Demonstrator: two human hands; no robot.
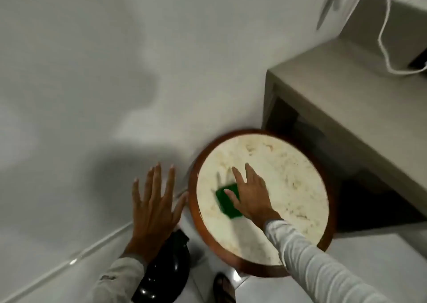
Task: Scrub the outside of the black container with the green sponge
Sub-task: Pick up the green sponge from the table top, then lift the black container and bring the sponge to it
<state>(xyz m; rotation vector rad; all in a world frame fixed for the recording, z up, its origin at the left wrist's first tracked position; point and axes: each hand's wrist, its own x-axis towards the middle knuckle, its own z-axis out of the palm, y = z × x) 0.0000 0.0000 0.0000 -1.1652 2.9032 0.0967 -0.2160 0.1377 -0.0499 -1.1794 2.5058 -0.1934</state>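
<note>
Black container [165, 270] low beside round counter [265, 210], under left hand [153, 204], fingers spread, empty. Glossy, likely slippery: best held by rim. Right hand [251, 196] open over green sponge [227, 204], not yet gripping.

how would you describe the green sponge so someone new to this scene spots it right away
Find the round table with the pale marbled top and brown wooden rim. On its left part lies the flat dark green rectangular sponge, partly under the right hand. It is the only green thing there.
</note>
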